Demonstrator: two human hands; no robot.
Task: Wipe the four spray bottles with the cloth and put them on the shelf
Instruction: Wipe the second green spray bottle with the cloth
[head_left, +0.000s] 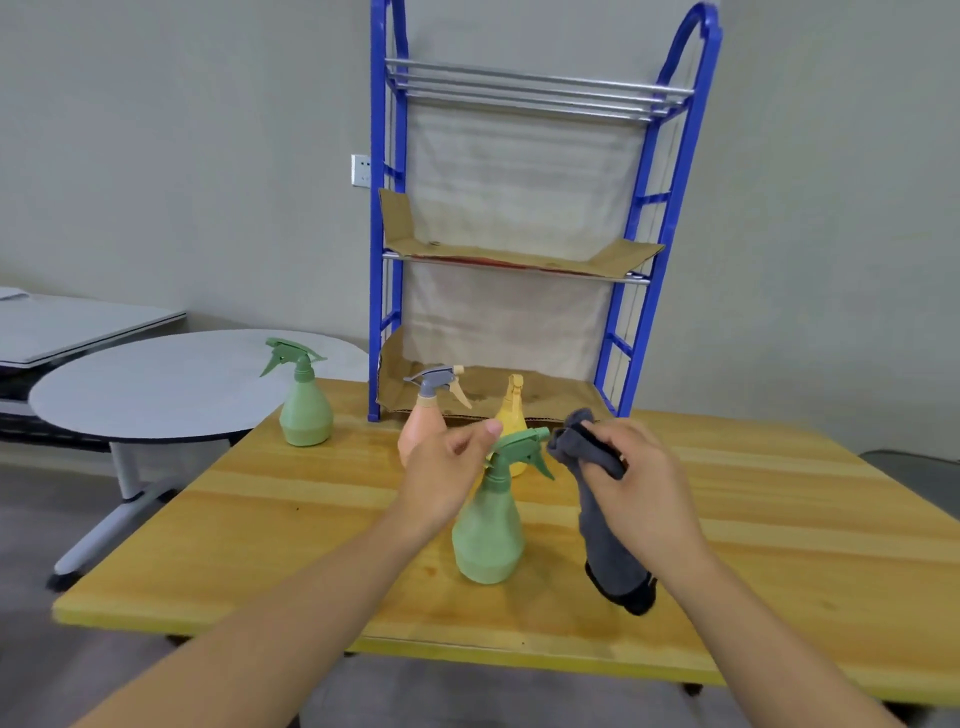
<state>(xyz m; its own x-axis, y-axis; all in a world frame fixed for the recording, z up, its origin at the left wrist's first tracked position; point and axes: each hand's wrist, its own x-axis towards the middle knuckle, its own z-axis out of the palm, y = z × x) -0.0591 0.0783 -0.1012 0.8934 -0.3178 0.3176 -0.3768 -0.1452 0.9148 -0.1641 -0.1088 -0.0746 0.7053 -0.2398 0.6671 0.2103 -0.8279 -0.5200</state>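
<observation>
Shelving in blue tube and metal rail (631, 228) stands at the far edge of the wooden table (779, 519), its cardboard-lined tiers holding no bottle yet, so all four bottles appear to be waiting for the cloth. On that table, the nearest green spray bottle (488, 535) stands upright between the person's two hands; the peach bottle with the grey trigger (423, 415) and the yellow bottle (511, 415) stand just behind it, close to the lowest tier, and a second green bottle (305, 410) stands well apart to the left. The grey cloth (605, 525) hangs from the right hand (636, 478), whose fingers are curled round its bunched upper end just beside the green trigger head. The left hand (441, 478) hovers near the neck with loosely curled fingers, holding nothing; whether it touches the bottle cannot be told. The step in hand looks like wiping this near green bottle. To do it well, the left hand should probably take the neck firmly below the trigger, steadying the light plastic body, while the right hand wraps the cloth round the body and works downward, turning the bottle so every side is covered. Care is needed not to squeeze the trigger or knock the two bottles behind.
</observation>
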